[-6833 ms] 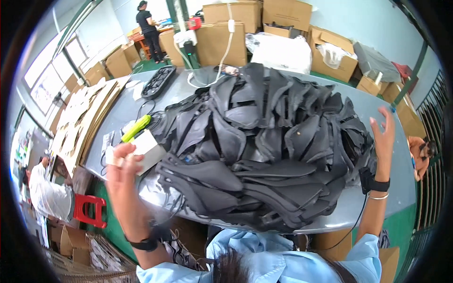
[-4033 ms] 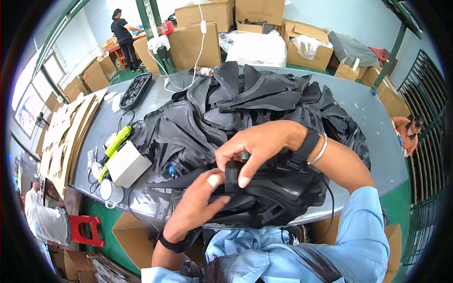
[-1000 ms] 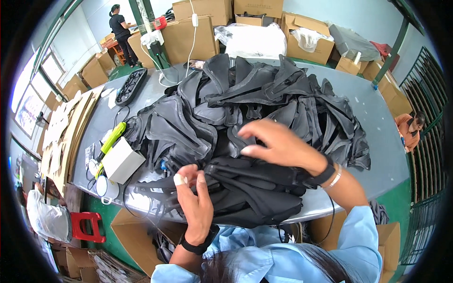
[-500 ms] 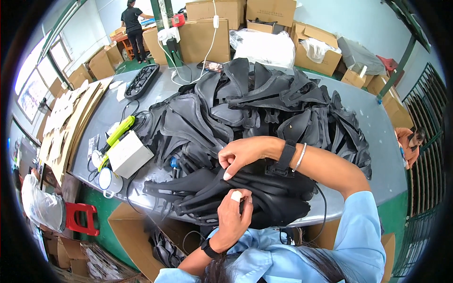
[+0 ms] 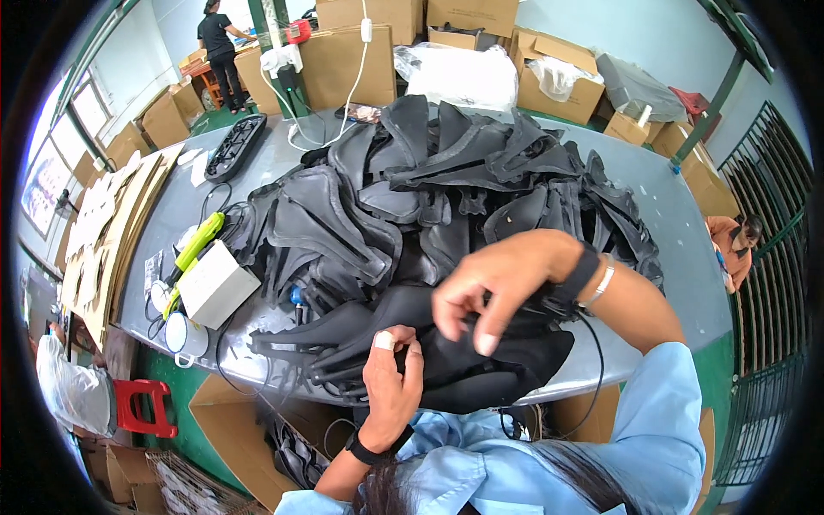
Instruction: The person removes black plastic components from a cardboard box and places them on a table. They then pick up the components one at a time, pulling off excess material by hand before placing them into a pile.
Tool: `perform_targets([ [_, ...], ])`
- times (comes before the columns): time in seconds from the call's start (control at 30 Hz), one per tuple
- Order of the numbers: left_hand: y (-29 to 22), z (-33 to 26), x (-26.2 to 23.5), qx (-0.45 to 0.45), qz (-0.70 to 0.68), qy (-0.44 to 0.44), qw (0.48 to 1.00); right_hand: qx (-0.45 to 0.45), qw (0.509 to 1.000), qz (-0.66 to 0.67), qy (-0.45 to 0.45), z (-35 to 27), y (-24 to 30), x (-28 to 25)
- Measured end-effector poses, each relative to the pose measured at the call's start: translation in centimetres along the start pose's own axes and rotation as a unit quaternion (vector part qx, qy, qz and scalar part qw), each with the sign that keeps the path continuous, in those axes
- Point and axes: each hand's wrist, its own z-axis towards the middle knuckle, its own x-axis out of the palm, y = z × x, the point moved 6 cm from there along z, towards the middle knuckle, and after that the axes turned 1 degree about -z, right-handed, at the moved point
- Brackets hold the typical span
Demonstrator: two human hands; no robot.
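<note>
Fingers of our left hand [image 5: 390,386] curl round near edge of black pad [image 5: 481,360], thumb bandaged. Our right hand [image 5: 502,279] presses down on same pad, fingers bent, gripping its top. Pad lies at front edge of surface [image 5: 678,240], against big heap [image 5: 446,189] of like pieces. We judge work barely begun: heap still large. White box [image 5: 215,283], green tool [image 5: 196,249] lie left.
</note>
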Motion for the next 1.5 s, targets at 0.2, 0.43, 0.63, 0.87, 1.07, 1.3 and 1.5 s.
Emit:
perform_targets([
  [0.2, -1.7, -0.2, -0.6, 0.070, 0.013, -0.013, 0.997, -0.140, 0.870, -0.107, -0.461, -18.6, 5.9, -1.4],
  [0.43, 0.6, -2.7, -9.3, -0.018, -0.014, -0.268, 0.963, 0.102, 0.463, -0.488, -0.733, -21.9, 9.5, -0.4],
  [0.63, 3.4, -5.7, -10.5, -0.135, -0.011, -0.238, 0.962, 0.052, 0.558, -0.552, -0.617, -12.1, 1.1, -2.1],
  [0.87, 5.8, -7.3, -9.0, -0.230, -0.144, -0.159, 0.949, -0.150, 0.875, -0.381, -0.257, 7.9, 1.2, 7.1],
  [1.07, 4.8, -7.4, -8.6, -0.231, -0.176, -0.140, 0.947, -0.113, 0.890, -0.404, -0.180, 12.1, -0.1, 9.3],
  [1.3, 1.7, -6.8, -8.5, -0.053, -0.260, -0.217, 0.939, -0.036, 0.991, -0.127, -0.026, 11.0, 0.7, 6.3],
  [1.5, 3.6, -5.0, -6.9, -0.094, 0.055, -0.074, 0.991, -0.069, 0.985, -0.057, -0.145, 4.2, 3.0, 1.6],
])
